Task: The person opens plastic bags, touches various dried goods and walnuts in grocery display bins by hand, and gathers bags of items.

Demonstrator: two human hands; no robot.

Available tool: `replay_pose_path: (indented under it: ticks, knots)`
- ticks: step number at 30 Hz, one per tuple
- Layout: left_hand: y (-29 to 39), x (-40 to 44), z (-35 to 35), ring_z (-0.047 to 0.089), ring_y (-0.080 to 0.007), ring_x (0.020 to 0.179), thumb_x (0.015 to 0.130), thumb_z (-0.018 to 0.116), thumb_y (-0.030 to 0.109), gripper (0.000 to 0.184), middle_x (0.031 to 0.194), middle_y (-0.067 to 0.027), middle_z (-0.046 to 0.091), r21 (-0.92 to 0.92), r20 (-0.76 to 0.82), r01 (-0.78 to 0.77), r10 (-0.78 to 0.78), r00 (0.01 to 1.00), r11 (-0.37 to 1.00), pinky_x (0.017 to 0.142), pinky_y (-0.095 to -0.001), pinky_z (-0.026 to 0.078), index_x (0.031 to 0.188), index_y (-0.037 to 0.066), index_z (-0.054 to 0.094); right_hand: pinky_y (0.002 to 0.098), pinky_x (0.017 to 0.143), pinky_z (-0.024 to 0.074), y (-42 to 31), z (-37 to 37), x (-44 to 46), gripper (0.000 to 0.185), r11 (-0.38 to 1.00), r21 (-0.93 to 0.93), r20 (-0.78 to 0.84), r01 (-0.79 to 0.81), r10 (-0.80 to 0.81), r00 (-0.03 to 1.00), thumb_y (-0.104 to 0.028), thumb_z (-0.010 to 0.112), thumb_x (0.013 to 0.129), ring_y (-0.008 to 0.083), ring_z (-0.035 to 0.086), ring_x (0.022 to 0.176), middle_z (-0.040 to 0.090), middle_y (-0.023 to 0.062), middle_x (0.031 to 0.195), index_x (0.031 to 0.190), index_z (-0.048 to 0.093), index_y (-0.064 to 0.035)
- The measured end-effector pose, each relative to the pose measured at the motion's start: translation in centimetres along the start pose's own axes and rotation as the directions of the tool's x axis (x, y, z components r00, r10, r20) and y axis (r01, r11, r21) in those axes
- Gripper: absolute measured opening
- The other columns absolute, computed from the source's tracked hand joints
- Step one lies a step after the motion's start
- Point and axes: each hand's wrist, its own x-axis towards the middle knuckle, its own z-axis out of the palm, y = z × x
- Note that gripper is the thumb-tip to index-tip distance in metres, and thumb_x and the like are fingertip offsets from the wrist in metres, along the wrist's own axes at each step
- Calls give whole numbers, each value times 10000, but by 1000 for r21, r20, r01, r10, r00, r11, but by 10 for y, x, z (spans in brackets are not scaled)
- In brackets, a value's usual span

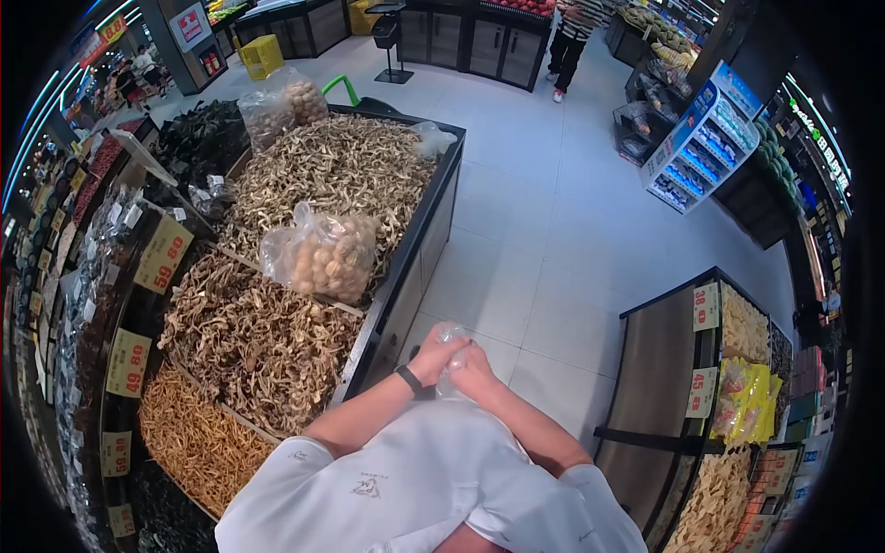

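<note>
In front of my body, my left hand (432,358) and my right hand (474,370) are close together. Both are closed around a clear, shiny plastic item (451,334). Its top pokes out above my fingers, and more clear plastic shows between my palms. Whether it is a bag or a bottle I cannot make out. A dark band (408,376) circles my left wrist. Left of my hands, a bin of brown dried mushrooms (263,332) is nearest. A knotted clear bag of round tan pieces (327,256) lies across the divider behind it.
Sliced pale dried mushrooms (323,170) and orange-brown strips (198,442) fill neighbouring bins. Price signs (164,253) line the left side. A lower display stand (659,369) is on my right. Further off are a blue-white rack (702,138) and a person in striped clothing (573,37).
</note>
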Motion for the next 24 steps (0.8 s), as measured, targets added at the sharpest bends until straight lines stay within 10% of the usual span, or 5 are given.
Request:
replay_pose_path:
  ticks: [7,17,24]
  knots:
    - [89,104,-4,626,-191,954,890,652,53,312,1047,-87,607,-70,-124,-122,113,986,990,807,-339,537,1168,47,510,473,1026,418,3,-57,133,337,893,-403,110,201,-171,979,-51,512,846,434,516,1188,571,258,1239,1163,568,47]
    - [180,227,-47,638,-192,836,902,517,-29,163,950,-77,622,-156,-230,-345,306,924,925,741,-325,547,1036,57,552,453,1061,421,0,-122,212,382,948,-184,-50,258,-271,961,-80,614,829,397,470,1288,503,206,1388,1200,615,10]
    - [249,310,-60,607,-204,944,923,510,-15,221,1041,-101,620,237,-451,-469,524,723,851,819,-344,499,1140,14,543,429,1041,446,131,-149,241,364,993,-110,104,-53,64,993,-157,635,867,310,485,1304,529,154,1388,1218,640,-58]
